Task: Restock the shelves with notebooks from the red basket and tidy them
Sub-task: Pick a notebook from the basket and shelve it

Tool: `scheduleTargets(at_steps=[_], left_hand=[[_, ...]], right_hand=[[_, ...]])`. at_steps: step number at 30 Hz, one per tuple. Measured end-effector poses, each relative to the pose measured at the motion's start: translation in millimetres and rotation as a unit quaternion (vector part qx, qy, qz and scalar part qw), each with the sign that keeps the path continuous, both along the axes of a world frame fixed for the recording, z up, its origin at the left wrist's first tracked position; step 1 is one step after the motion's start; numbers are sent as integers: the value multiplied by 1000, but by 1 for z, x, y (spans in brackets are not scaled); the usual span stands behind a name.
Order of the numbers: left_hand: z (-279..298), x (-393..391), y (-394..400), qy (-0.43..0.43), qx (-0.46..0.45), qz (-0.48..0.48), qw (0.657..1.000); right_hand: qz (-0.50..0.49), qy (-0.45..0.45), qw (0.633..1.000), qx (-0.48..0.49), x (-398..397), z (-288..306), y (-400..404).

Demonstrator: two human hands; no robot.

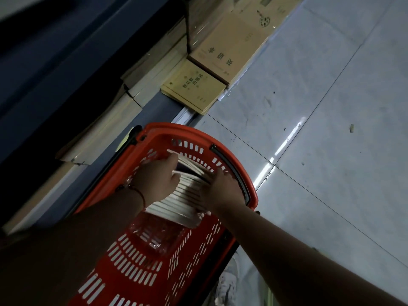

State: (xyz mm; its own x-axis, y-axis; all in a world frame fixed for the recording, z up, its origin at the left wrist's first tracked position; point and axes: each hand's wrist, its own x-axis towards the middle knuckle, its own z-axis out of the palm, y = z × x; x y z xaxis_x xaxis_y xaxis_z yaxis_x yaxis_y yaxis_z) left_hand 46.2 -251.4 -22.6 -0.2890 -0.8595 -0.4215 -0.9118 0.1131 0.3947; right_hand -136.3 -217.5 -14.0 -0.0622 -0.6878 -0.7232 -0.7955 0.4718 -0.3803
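1. The dark blue shelf (72, 69) on the left holds piles of brown paper notebooks (194, 89).
2. The left hand (157, 180) curls round one side of the row of white-edged notebooks (187, 191) in the red plastic basket (141, 268).
3. The right hand (223, 191) grips the other side.
4. I think the bundle is about to be lifted; both hands must squeeze evenly.
5. The brown covers carry Chinese writing, too small to read surely.

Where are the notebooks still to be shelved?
Head view, lower centre: the notebooks stand inside the red basket, between left hand and right hand.
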Motion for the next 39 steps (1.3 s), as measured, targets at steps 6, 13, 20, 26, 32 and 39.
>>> scheduleTargets(at_steps=[6,13,20,26,32,39], left_hand=[[0,21,27,3,84,7,996],[-24,32,36,57,100,149,982],[-28,38,31,14,18,87,996],[6,46,25,141,119,141,973],[100,20,14,292,74,260,918],[235,-8,23,449,170,340,809]], right_hand=[[110,53,992,25,8,0,17],[182,59,981,35,18,-17,25],[240,91,965,-49,7,-9,24],[177,78,978,-83,-16,26,14],[108,17,981,-161,-44,110,-14],[-51,-180,964,-191,-105,263,-26]])
